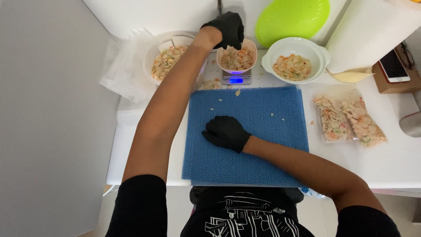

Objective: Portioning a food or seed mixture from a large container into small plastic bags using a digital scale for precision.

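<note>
A small pale pink round bowl sits on a little digital kitchen scale with a glowing blue display, at the far edge of a blue textured rectangular mat spread on the white desk. The bowl holds a heap of chopped pieces in cream, orange and green. The left hand, in a black glove, hangs over the bowl's far rim with its fingers bunched together and pointing down into the heap; whether they pinch any pieces cannot be told. The right hand, also black-gloved, rests flat on the mat near its middle, fingers loosely together and holding nothing.

Left of the scale stands a wide white round bowl with the same chopped mix and a white scoop. Right of the scale is a white handled bowl, partly filled with the mix. Behind that one lies a lime green plastic lid. Right of the mat lie two clear plastic bags packed with the mix. A few crumbs dot the mat's far part.
</note>
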